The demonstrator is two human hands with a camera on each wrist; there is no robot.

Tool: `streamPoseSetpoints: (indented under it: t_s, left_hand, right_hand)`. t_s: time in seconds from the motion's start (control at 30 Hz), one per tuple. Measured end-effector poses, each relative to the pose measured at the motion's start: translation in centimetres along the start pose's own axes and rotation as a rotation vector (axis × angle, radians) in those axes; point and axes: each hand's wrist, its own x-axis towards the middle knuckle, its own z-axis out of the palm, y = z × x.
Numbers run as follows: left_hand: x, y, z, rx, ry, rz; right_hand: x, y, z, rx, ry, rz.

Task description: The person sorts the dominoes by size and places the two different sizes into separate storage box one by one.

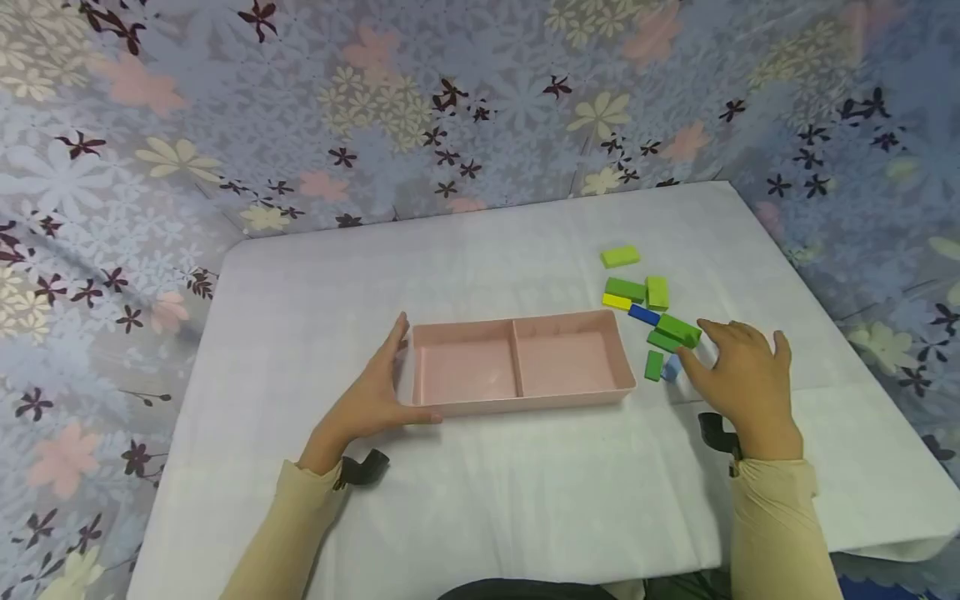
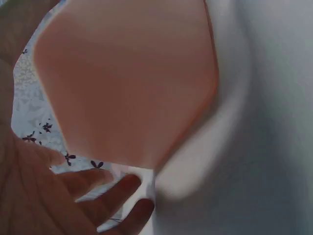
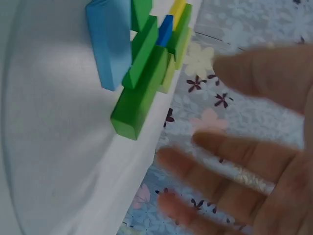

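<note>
A pink two-compartment tray (image 1: 525,404) lies on the white cloth, with nothing in either half. Around its left end spreads my left hand (image 1: 363,396), thumb along the front wall and fingers by the end wall; whether they touch is unclear. To the right of the tray is a loose cluster of toy blocks: a large green block (image 3: 139,95), a light blue block (image 3: 110,46), a dark blue block (image 1: 643,314), a yellow block (image 1: 617,302) and several other green ones. My right hand (image 1: 750,383) hovers just right of them, fingers spread, holding nothing.
One lime block (image 1: 620,257) lies apart, behind the cluster. The white-covered table (image 1: 510,500) meets flowered fabric (image 1: 510,108) at its back and sides. Black wrist mounts (image 1: 363,468) sit below both hands.
</note>
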Motion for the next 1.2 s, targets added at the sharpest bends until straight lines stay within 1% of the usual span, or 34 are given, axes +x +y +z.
streamPoseSetpoints:
  t_s: [0.03,0.1,0.17,0.23,0.33,0.47,0.53,0.6,0.73,0.9,1.03,1.2]
  left_hand:
    - [0.2,-0.2,0.2,-0.027,-0.017,0.003]
    - [0.5,-0.5,0.5,-0.049,-0.043,0.005]
    - [0.6,-0.8,0.6,-0.045,-0.054,0.01]
    - [0.8,-1.0,0.7,-0.027,-0.046,0.021]
    - [0.8,-1.3,0.7,-0.008,-0.017,0.021]
    - [0.9,-1.5,0.8,-0.02,-0.001,-0.025]
    - [0.9,-1.5,0.9,-0.02,0.003,-0.034]
    - [0.9,-1.6,1.0,-0.007,0.007,-0.019]
    - [1.2,-1.7,1.4,-0.008,0.036,0.047]
    - [1.6,-1.8,1.7,-0.023,0.067,0.099]
    - [1.7,-1.8,1.8,-0.017,0.082,0.116]
    - [1.9,-1.8,1.8,0.009,0.085,0.103]
  right_hand:
    - [0.3,0.0,0.2,-0.018,0.013,0.002]
    - [0.9,-0.1,0.6,-0.05,0.037,0.024]
    - [1.3,-0.2,0.8,-0.077,0.054,0.067]
    - [1.8,-0.3,0.9,-0.088,0.061,0.115]
    - [2.5,-0.6,0.8,-0.097,0.032,0.179]
    - [3.3,-1.1,0.7,-0.116,-0.02,0.231]
    - [3.6,-1.3,0.8,-0.126,-0.046,0.249]
    - [3.9,-1.4,0.9,-0.137,-0.069,0.264]
    - [4.3,-1.6,1.3,-0.154,-0.118,0.283]
    - [4.6,-1.9,1.5,-0.171,-0.17,0.276]
    - [4.9,-1.9,1.8,-0.187,-0.184,0.27]
    - [5.4,-1.6,2.4,-0.19,-0.213,0.285]
